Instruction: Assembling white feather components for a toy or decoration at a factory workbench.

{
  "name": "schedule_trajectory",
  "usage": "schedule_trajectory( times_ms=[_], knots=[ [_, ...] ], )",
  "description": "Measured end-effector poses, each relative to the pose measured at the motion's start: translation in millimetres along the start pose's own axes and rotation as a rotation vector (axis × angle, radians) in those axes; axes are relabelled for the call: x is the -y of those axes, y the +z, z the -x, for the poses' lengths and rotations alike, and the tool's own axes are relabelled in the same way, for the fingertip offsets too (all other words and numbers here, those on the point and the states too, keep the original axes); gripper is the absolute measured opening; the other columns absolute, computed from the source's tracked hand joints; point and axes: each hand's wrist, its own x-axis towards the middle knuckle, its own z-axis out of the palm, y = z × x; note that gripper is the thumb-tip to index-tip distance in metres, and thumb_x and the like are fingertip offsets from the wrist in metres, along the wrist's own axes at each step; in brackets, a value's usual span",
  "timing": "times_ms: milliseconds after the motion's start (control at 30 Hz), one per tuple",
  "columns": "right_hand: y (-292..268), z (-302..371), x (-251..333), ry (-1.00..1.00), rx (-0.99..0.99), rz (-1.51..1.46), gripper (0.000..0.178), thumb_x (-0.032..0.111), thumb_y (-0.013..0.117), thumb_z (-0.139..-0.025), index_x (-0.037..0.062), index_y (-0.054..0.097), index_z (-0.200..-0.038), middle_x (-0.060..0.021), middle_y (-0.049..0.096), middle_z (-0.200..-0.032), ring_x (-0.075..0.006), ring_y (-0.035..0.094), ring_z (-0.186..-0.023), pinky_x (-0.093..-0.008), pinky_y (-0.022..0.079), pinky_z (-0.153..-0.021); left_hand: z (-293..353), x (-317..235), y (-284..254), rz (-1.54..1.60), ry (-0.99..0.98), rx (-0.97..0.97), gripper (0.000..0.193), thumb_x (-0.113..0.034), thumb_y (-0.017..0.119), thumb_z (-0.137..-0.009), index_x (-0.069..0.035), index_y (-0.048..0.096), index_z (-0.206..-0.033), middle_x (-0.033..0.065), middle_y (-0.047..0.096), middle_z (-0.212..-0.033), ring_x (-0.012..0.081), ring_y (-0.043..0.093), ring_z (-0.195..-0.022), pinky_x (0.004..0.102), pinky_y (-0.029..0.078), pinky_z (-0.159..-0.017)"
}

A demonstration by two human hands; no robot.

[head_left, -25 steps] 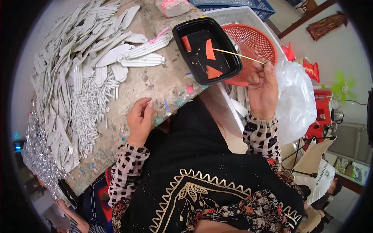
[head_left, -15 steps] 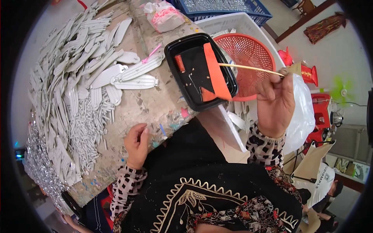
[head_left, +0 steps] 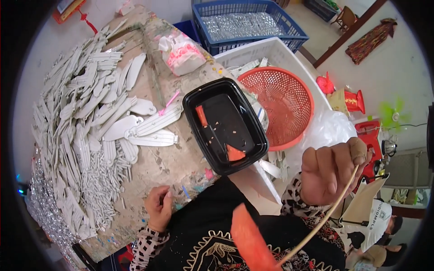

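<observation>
My right hand [head_left: 332,174] is closed around the end of a thin wooden skewer [head_left: 318,226], pinched between thumb and fingers. On its other end hangs a long orange-red piece of fruit [head_left: 251,237], low in front of my chest. My left hand [head_left: 159,208] rests at the table's near edge, fingers curled loosely with nothing visible in them. Between and beyond my hands stands a black plastic tray [head_left: 212,156]. In it lie a narrow red fruit piece [head_left: 201,116], a triangular fruit piece [head_left: 235,153] and several pale seeds.
Ribbed grey-white flat pieces [head_left: 86,95] and short silvery sticks [head_left: 101,189] heap the worn table's left side. A pink-and-white plastic bag [head_left: 183,56] sits farther back. A red perforated basket [head_left: 289,101] rests in a white crate [head_left: 246,52]; behind is a blue crate [head_left: 298,38].
My right hand has come nearer, carrying the skewered fruit from over the black tray toward my chest. The view has tilted up; my left hand stays on the table.
</observation>
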Motion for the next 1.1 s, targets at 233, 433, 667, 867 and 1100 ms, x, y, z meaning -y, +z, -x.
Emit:
schedule_trajectory(
  times_ms=[233, 433, 667, 867, 1100],
  knots=[
    [-7.0, -8.8, 3.0, 0.095, 0.076, -0.142, 0.022, 0.028, 0.04, -0.101, 0.0155, 0.053, -0.088, 0.0033, 0.063, -0.074, -0.0109, 0.055, -0.051, -0.0279, 0.034, -0.062, -4.6, -10.2, 5.5, 0.027, -0.083, 0.073, 0.013, -0.004, 0.059, -0.088, 0.001, 0.059, -0.1, 0.0053, 0.059, -0.085, 0.0108, 0.054, -0.077, 0.0248, 0.044, -0.07],
    [-17.9, -11.8, -2.4, 0.101, 0.016, -0.244, 0.02, 0.031, 0.041, -0.1, 0.0158, 0.052, -0.092, 0.0059, 0.058, -0.072, -0.0096, 0.052, -0.053, -0.0273, 0.033, -0.063, -7.3, -6.7, 9.8, 0.021, -0.037, 0.01, 0.013, -0.004, 0.061, -0.085, 0.0, 0.061, -0.097, 0.0053, 0.057, -0.078, 0.0111, 0.053, -0.065, 0.0238, 0.043, -0.061],
    [-27.9, -14.7, -6.5, -0.019, -0.077, 0.005, 0.024, 0.027, 0.035, -0.104, 0.0111, 0.053, -0.101, 0.0014, 0.058, -0.078, -0.0079, 0.047, -0.053, -0.0281, 0.027, -0.06, -4.4, -7.4, 10.8, 0.053, -0.077, 0.016, 0.012, -0.004, 0.061, -0.086, 0.0, 0.061, -0.097, 0.0043, 0.057, -0.079, 0.0096, 0.052, -0.066, 0.023, 0.043, -0.061],
    [-30.0, -15.5, 5.2, -0.072, 0.048, 0.027, 0.019, 0.025, 0.043, -0.102, 0.0107, 0.056, -0.102, -0.0001, 0.061, -0.084, -0.0095, 0.05, -0.055, -0.0278, 0.029, -0.06, -5.3, -9.8, 17.2, 0.033, -0.042, 0.018, 0.013, -0.005, 0.061, -0.086, 0.0, 0.061, -0.098, 0.0041, 0.058, -0.08, 0.0092, 0.052, -0.066, 0.0227, 0.043, -0.062],
    [-28.1, -4.6, 5.6, -0.139, 0.056, 0.009, 0.027, 0.031, 0.032, -0.104, 0.0145, 0.053, -0.107, -0.0051, 0.063, -0.088, -0.0099, 0.05, -0.055, -0.0283, 0.032, -0.064, 0.7, -4.8, 12.8, 0.047, -0.058, 0.002, 0.014, -0.005, 0.061, -0.086, 0.0, 0.061, -0.099, 0.0043, 0.059, -0.081, 0.0095, 0.053, -0.067, 0.0231, 0.044, -0.063]
  ],
)
